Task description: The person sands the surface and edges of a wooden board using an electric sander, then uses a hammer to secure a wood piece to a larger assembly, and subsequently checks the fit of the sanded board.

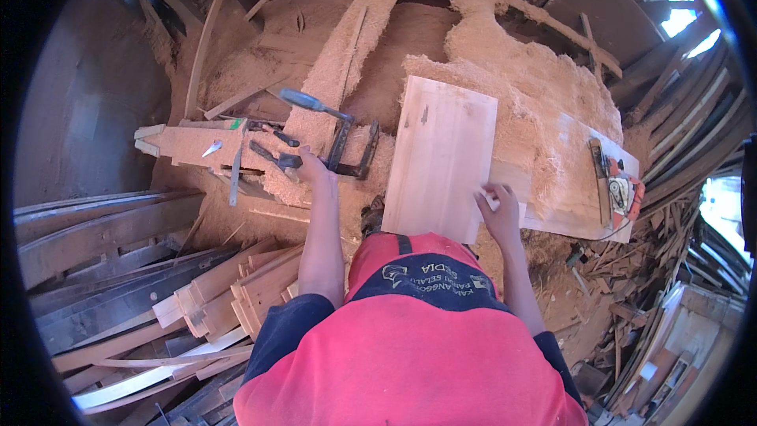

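Observation:
My left hand [313, 167] is closed at the end of a dark-handled tool [289, 161] on the sawdust-covered bench. The hand partly hides its grip. Just beyond stands a dark metal clamp [345, 142] with a blue-grey handle [301, 100]. A pale wooden board [443, 150] lies lengthwise in front of me, its near end close to my waist. At the board's right edge, my right hand [501, 209] has its fingers curled, with the fingertips on the edge.
A red and grey power tool [623, 196] rests on a pale panel [556, 217] at the right. Shavings [528, 71] heap behind the board. A metal blade [236, 177] lies left of the tools. Stacked timber [118, 237] fills the left, and wood scraps [623, 292] the lower right.

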`<state>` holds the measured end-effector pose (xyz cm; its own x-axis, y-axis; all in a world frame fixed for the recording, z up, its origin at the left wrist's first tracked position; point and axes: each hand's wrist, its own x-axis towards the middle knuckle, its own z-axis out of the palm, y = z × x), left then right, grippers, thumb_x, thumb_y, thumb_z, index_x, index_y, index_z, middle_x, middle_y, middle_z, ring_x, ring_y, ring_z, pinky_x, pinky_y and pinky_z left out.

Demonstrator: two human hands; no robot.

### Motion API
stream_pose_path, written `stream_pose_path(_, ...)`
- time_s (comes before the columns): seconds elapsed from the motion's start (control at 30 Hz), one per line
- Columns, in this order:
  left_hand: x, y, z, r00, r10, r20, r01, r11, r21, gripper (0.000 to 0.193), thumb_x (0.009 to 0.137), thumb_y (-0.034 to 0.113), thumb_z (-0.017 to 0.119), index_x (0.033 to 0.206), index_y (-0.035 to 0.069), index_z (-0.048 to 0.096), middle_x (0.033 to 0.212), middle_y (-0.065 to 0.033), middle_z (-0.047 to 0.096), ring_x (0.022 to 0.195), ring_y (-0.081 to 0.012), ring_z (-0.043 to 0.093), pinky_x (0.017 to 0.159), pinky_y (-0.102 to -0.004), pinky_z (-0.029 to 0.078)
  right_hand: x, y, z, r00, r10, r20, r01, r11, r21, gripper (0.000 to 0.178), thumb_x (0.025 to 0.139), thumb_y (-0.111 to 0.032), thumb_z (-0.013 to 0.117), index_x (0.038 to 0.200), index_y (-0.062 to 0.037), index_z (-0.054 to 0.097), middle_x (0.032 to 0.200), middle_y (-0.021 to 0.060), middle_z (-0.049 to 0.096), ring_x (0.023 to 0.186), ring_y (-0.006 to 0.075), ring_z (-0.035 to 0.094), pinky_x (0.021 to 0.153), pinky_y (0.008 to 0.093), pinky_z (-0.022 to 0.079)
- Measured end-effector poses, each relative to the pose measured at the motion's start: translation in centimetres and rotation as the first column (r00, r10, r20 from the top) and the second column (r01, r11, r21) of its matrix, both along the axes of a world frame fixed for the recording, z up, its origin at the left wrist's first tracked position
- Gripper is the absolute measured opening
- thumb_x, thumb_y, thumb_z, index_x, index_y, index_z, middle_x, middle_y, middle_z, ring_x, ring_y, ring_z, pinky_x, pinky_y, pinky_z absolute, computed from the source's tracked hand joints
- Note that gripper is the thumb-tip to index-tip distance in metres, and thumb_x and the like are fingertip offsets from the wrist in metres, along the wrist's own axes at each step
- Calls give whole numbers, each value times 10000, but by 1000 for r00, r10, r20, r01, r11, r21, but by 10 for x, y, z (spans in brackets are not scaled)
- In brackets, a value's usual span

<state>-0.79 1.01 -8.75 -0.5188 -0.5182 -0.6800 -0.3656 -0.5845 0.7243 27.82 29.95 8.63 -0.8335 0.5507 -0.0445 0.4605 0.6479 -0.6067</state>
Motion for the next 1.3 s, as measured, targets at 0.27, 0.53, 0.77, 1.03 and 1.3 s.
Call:
stream_pose_path(0.27,35,-16,42,774,-542,-327,361,802,-476,135,838,120,686,796,14,615,709,-29,578,661,-116,528,609,-305,435,-151,-88,65,922,289,-258,-367,864,-345,578,841,-289,792,1318,-52,568,1166,119,634,796,203,611,742,327,515)
stream_pose_path(0.53,48,-18,77,426,-854,-297,531,502,-682,150,846,65,659,740,-13,586,693,-27,565,672,-109,521,617,-295,418,-150,-97,60,855,458,-246,-510,828,-232,303,939,-209,693,1166,-44,581,915,116,655,779,197,642,702,330,514)
stream_pose_path(0.77,30,9,100,337,-893,-300,489,438,-755,190,873,105,668,728,19,581,641,8,535,636,-85,502,577,-302,412,-141,-87,64,890,380,-253,-442,856,-269,246,948,-195,677,1117,-51,571,889,141,654,793,260,655,708,366,516)
stream_pose_path(1.03,-9,20,75,323,-944,75,610,147,-779,298,810,260,743,776,-13,629,757,-157,666,694,-264,642,674,-396,502,-153,-81,59,905,366,-217,-414,877,-246,255,954,-244,650,1102,-56,560,921,181,663,866,367,667,752,430,519)
stream_pose_path(1.3,12,55,82,287,-956,-56,577,219,-787,310,831,244,732,722,-20,611,709,-131,633,685,-244,611,640,-380,480,-142,-60,63,933,338,-126,-359,906,-226,283,959,-279,640,1125,-68,552,967,190,667,911,377,666,765,445,517)
